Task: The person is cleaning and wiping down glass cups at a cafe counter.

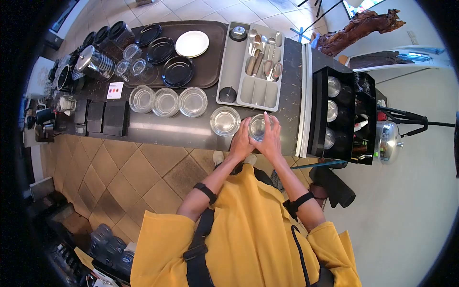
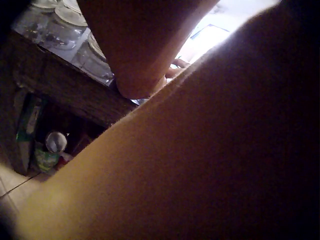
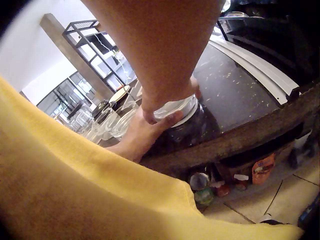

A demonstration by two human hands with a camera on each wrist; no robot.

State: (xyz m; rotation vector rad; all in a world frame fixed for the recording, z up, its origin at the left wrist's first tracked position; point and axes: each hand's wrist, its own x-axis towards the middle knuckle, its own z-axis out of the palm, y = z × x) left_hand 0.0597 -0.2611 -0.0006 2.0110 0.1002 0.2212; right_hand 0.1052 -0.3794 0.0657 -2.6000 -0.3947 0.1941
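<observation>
Both hands are around one round clear glass jar (image 1: 257,127) near the counter's front edge, right of another clear jar (image 1: 225,121). The left hand (image 1: 243,141) grips its left side, and the right hand (image 1: 269,138) curls its fingers round the right side. In the right wrist view the jar (image 3: 184,111) stands between the left hand (image 3: 141,131) and the right hand (image 3: 172,95), its rim showing. The left wrist view is mostly filled by forearms; some fingers (image 2: 176,69) show beyond them, and the held jar is hidden there.
Three clear jars (image 1: 166,102) stand farther left. Behind the hands lies a grey cutlery tray (image 1: 233,64) with spoons and forks. A brown tray (image 1: 210,48) holds black plates (image 1: 177,71) and a white plate (image 1: 192,44). At the right stands a black rack (image 1: 319,115).
</observation>
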